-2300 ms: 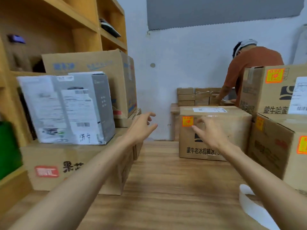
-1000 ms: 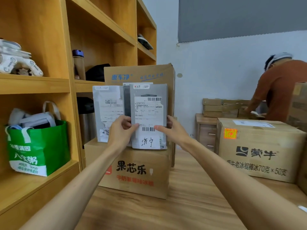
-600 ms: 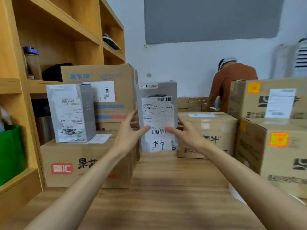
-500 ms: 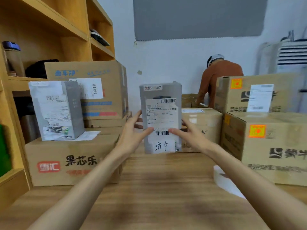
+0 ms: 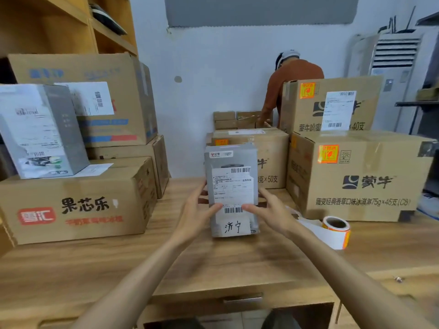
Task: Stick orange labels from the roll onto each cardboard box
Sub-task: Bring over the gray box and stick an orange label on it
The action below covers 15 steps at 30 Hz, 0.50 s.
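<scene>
Gripping the grey box [image 5: 231, 179] from both sides, the left hand [image 5: 197, 214] and right hand [image 5: 270, 213] each lay a thumb across its front face, and their fingers curl round its edges. Half a second ago the box was held higher, before the cartons; now it stands upright and lower, its bottom edge at the desk [image 5: 213, 262], though whether it touches I cannot tell. A second ago it stood on the carton [image 5: 76, 200] to the left of where it is now, beside the second grey box [image 5: 40, 131]. The label roll [image 5: 336, 230] has come into view just right of the grey box. A cardboard box [image 5: 270, 148] sits right behind it, and further right another bears an orange label [image 5: 328, 154].
</scene>
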Each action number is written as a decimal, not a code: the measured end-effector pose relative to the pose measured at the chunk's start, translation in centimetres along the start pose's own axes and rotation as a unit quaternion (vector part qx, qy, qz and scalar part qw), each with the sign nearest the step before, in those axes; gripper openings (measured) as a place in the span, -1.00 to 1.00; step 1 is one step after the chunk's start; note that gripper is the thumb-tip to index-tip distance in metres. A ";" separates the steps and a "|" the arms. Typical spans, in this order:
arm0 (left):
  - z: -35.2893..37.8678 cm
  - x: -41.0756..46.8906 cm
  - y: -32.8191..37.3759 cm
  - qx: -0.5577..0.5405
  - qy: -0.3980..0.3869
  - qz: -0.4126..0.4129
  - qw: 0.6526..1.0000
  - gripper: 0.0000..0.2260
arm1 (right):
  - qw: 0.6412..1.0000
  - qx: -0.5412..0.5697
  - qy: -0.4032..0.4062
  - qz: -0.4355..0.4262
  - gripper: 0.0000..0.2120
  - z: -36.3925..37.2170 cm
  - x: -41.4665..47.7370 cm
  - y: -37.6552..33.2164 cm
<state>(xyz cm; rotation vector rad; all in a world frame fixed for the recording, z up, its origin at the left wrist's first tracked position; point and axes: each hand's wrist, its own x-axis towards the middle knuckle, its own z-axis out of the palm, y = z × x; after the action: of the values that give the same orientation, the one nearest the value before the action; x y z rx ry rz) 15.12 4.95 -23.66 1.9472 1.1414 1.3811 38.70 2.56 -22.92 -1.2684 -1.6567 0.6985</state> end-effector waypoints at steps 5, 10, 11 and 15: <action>-0.1 -0.6 -1.5 0.019 0.014 -0.015 1.000 -0.30 | 1.000 -0.018 -0.006 -0.003 -0.27 1.9 0.1 1.5; -0.5 -0.6 -2.0 0.042 0.014 -0.019 0.999 -0.31 | 1.000 -0.028 0.000 0.005 -0.35 2.5 0.2 1.0; -0.7 -0.6 -2.0 0.050 0.011 -0.020 0.998 -0.32 | 0.999 -0.045 -0.001 0.004 -0.34 2.2 0.1 0.9; -1.7 -1.6 -1.5 0.120 0.046 -0.001 0.992 -0.56 | 0.992 -0.126 -0.008 0.008 -0.32 0.2 -0.6 1.2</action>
<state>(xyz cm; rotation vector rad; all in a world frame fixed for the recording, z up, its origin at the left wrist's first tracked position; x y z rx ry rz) 12.82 4.28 -25.08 2.0629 1.4097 1.3983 39.05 2.34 -24.19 -1.4572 -1.7929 0.5204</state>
